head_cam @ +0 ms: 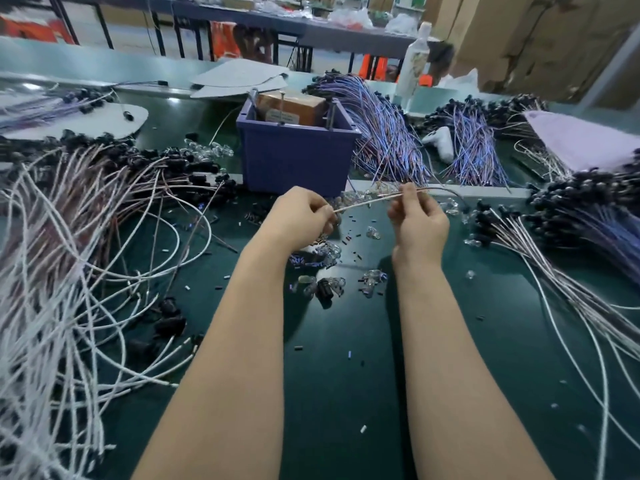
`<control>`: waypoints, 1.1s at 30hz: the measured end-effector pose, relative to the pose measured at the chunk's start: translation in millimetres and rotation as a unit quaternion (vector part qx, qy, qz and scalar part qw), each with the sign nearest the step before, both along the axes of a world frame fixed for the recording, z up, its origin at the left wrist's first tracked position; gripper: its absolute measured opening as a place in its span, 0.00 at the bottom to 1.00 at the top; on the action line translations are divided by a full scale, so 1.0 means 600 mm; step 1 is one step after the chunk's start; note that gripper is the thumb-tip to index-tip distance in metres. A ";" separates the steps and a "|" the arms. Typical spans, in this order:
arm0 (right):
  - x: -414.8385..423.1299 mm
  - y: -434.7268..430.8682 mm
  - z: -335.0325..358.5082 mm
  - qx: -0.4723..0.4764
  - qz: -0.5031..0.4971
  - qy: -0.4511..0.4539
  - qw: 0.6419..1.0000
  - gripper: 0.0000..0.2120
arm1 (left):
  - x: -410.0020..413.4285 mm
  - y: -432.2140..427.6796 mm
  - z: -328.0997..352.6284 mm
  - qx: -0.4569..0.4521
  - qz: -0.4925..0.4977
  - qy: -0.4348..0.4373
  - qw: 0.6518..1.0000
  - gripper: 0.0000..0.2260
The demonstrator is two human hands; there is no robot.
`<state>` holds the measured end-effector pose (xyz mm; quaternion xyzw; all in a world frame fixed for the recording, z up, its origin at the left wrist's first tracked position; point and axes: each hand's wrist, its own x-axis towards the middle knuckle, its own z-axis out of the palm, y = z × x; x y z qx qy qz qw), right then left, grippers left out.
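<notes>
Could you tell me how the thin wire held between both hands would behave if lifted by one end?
Probably floppy: past the right hand the wire droops in an arc, and loose white wires on the table curl. Likely light, as the left hand holds it with a fingertip pinch.

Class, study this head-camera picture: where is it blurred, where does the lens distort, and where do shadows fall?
Head view: white cables at the left edge smear with blur; the far edge of the green table bows; both forearms cast shadows on it; the left hand, right hand and pinched wire look fairly sharp.
</notes>
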<state>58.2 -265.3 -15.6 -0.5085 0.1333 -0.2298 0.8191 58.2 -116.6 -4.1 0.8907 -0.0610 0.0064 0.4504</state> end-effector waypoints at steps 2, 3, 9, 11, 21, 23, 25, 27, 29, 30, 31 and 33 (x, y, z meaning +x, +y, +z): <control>0.002 -0.004 -0.001 0.035 -0.041 -0.001 0.999 0.08 | 0.001 0.008 -0.002 0.019 0.015 0.014 1.000 0.11; 0.002 -0.007 0.000 0.056 -0.059 -0.007 0.997 0.09 | 0.001 0.011 -0.002 0.031 0.024 0.018 0.999 0.10; 0.001 -0.003 0.004 0.110 -0.001 -0.012 0.994 0.06 | 0.003 0.023 -0.004 0.012 0.109 0.001 0.994 0.10; -0.001 0.014 0.004 0.064 0.048 0.006 0.997 0.04 | 0.001 0.011 -0.004 -0.020 0.095 -0.010 0.995 0.10; -0.002 -0.006 0.004 0.121 -0.051 0.032 0.991 0.08 | 0.005 0.016 -0.015 -0.008 0.229 -0.035 0.973 0.10; -0.002 0.002 0.002 0.117 -0.038 0.033 0.992 0.08 | 0.006 0.020 -0.014 -0.028 0.264 -0.056 0.963 0.10; -0.002 0.008 0.003 0.142 -0.006 0.010 0.990 0.08 | 0.007 0.019 -0.011 -0.067 0.249 -0.067 0.964 0.09; -0.001 0.005 0.005 0.168 0.008 -0.014 0.986 0.09 | 0.007 0.017 -0.010 -0.079 0.226 -0.066 0.969 0.10; 0.000 -0.002 0.007 0.192 0.001 -0.030 0.981 0.09 | 0.008 0.021 -0.013 -0.074 0.232 -0.067 0.968 0.10; 0.000 -0.006 0.008 0.200 -0.006 -0.036 0.979 0.09 | 0.010 0.024 -0.015 -0.073 0.241 -0.070 0.965 0.10; 0.000 -0.010 0.008 0.201 -0.015 -0.038 0.979 0.09 | 0.010 0.027 -0.017 -0.074 0.251 -0.074 0.962 0.10; 0.000 -0.013 0.007 0.197 -0.035 -0.037 0.979 0.09 | 0.009 0.030 -0.019 -0.080 0.273 -0.087 0.955 0.11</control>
